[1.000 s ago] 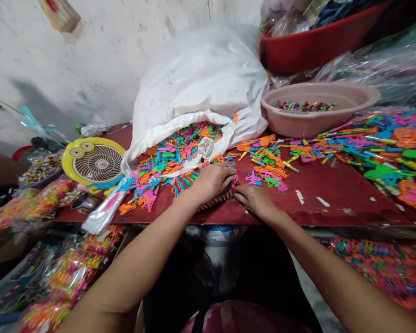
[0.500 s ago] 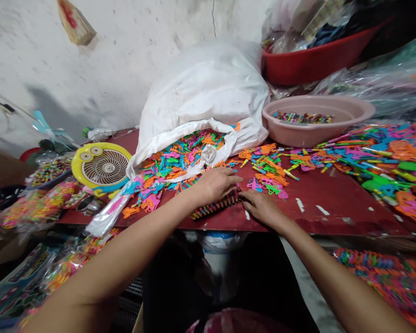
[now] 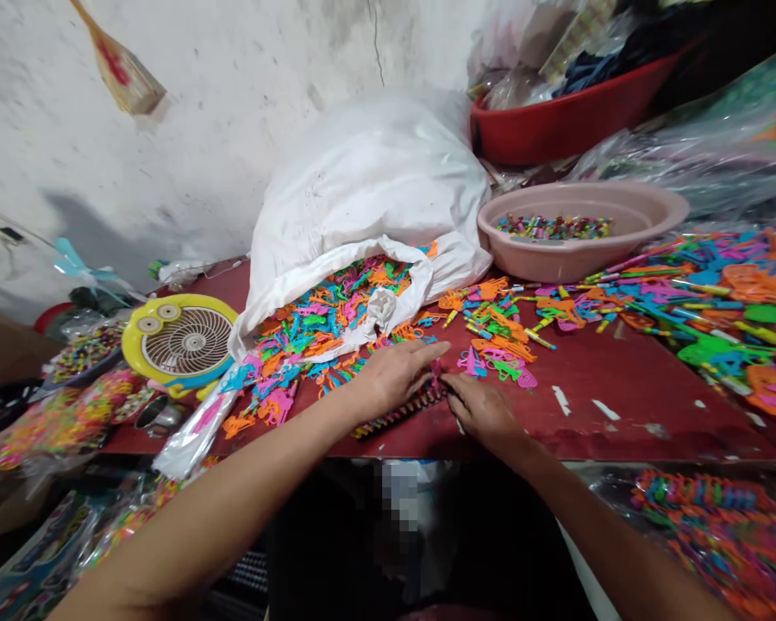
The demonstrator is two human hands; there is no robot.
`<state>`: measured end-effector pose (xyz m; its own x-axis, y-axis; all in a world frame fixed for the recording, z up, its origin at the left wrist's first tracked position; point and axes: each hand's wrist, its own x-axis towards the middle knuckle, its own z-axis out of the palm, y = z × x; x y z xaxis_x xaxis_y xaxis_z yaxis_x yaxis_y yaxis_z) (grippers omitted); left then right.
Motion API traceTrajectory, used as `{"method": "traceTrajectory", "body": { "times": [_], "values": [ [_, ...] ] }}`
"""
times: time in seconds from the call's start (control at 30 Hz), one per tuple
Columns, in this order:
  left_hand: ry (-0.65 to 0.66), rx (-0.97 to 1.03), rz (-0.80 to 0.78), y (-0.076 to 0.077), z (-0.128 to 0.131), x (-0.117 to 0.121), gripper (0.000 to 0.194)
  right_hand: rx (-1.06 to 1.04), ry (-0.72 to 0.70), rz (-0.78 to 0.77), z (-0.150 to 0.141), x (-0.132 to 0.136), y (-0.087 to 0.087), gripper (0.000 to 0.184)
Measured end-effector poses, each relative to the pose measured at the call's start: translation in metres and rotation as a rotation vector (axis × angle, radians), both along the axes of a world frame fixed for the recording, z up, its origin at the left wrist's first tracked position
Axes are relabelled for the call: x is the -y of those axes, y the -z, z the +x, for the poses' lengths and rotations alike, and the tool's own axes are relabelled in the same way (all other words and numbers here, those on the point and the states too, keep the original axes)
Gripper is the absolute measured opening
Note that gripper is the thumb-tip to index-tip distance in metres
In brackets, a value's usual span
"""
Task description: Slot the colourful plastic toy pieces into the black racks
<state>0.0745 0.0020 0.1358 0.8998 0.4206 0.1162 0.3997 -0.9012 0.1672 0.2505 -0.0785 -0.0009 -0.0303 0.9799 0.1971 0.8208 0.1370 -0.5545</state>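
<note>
My left hand [image 3: 394, 377] is over a dark toothed rack [image 3: 404, 414] near the table's front edge. Its index finger points right while the other fingers curl at a small pink plastic piece [image 3: 435, 373], which seems pinched there. Short multicoloured tubes lie in a row along the rack, partly covered by that hand. At the rack's right end is my right hand [image 3: 485, 412], fingertips closed together close to the pink piece; what they pinch is hidden. Beyond both hands, a white sack [image 3: 368, 172] spills colourful plastic pieces [image 3: 323, 315] onto the red table [image 3: 595, 431].
A pink basin [image 3: 582, 250] of small coloured tubes stands right of the sack, a red basin [image 3: 556, 129] behind it. More plastic pieces [image 3: 730, 319] cover the right side. On the left are a yellow fan [image 3: 187, 341], a metal cup [image 3: 161, 416] and bagged colourful parts [image 3: 71, 418].
The view has shifted slightly, so the table and hands sit a little lower and further left. Both hands stay at the rack, with the pink piece showing more clearly between them.
</note>
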Motion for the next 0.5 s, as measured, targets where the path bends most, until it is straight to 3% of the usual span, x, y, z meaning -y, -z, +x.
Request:
{"method": "traceTrajectory", "body": {
  "times": [0.1,0.27,0.5],
  "values": [
    [0.007,0.076,-0.049,-0.004,-0.004,-0.002,0.048,0.001,0.023,0.002,-0.002,0.0,0.004,0.042],
    [0.109,0.071,-0.034,-0.014,-0.007,-0.005,0.037,-0.009,0.018,0.022,-0.005,0.003,0.006,0.041],
    [0.137,0.02,0.048,-0.002,-0.007,-0.003,0.038,0.022,0.028,0.077,-0.006,0.007,0.005,0.042]
  ]
}}
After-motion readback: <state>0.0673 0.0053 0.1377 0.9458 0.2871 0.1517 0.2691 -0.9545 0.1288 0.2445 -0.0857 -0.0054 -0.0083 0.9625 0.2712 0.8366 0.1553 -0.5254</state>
